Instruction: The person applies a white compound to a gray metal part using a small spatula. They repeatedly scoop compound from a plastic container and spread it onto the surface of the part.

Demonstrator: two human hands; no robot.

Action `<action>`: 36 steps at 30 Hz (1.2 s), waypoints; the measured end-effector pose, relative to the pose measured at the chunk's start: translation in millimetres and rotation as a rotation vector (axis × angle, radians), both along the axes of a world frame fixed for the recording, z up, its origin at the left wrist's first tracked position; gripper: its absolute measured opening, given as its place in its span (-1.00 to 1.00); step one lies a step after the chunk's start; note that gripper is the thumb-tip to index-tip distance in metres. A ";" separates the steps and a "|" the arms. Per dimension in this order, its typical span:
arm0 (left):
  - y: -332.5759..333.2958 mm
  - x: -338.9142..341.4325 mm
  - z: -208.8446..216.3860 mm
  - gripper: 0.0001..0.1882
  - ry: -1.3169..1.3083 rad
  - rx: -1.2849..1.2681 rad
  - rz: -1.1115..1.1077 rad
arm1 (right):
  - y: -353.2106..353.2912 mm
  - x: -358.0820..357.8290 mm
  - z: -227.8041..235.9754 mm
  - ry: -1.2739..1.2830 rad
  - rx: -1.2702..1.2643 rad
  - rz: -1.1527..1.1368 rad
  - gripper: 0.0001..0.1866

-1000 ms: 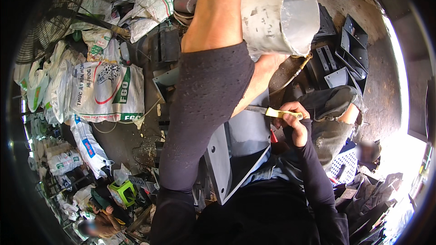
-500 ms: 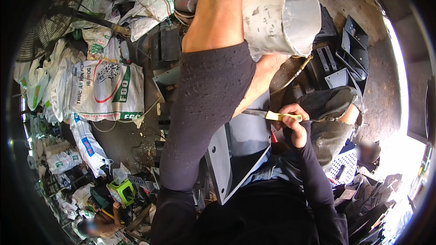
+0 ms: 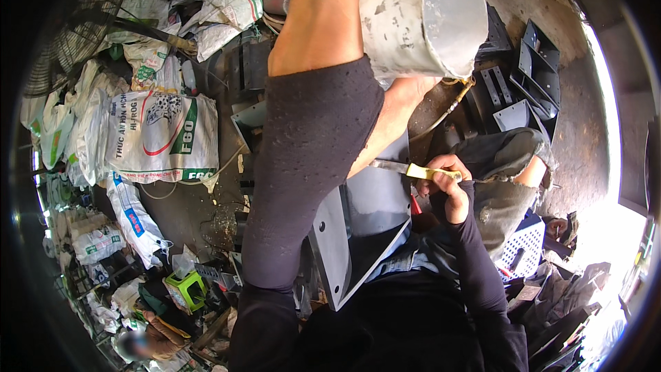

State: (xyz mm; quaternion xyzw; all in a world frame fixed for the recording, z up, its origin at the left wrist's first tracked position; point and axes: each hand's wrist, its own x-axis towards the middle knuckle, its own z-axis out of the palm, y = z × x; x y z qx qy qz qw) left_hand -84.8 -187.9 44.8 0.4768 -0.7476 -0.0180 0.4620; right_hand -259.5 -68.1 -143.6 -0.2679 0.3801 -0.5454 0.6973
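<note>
Very close to the view, my left hand (image 3: 320, 17) is closed around a white cylindrical container (image 3: 392, 21). Its fingers run up along the side and the thumb passes underneath, while the fingertips are hidden. The container's open mouth faces right, and dark smudges mark its wall. Lower and to the right, my right hand (image 3: 449, 182) grips a yellow-handled tool (image 3: 421, 172) with a narrow, flat metal blade. The blade points left, and its end shows at the edge of my left thumb. Beneath both hands stands a grey metal bracket (image 3: 329, 251) with holes, against my lap.
Dark metal brackets (image 3: 533, 72) are stacked to the right. White sacks (image 3: 162, 134) cover the left side, below a fan (image 3: 79, 21). A green stool (image 3: 187, 291) and a person (image 3: 162, 337) are at lower left. A perforated crate (image 3: 520, 248) stands behind my right knee.
My left hand and the white container have risen slightly and shifted left. The yellow-handled tool has moved a little right, uncovering more blade. The person at lower left has shifted.
</note>
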 end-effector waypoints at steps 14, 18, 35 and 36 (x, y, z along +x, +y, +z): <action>-3.7 8.9 -4.5 -0.22 0.020 0.024 -0.054 | 2.7 -0.3 7.9 0.057 0.014 0.030 -0.76; -4.5 9.1 -4.3 -0.23 0.022 0.022 -0.059 | 0.9 1.3 1.9 0.126 -0.048 0.055 -0.77; -6.9 7.2 -7.9 -0.24 0.010 -0.015 -0.032 | 4.8 -0.9 -4.5 0.117 -0.043 0.066 -0.83; -7.0 7.0 -7.9 -0.25 0.012 -0.021 -0.035 | 5.1 -1.2 -4.8 0.125 -0.050 0.061 -0.83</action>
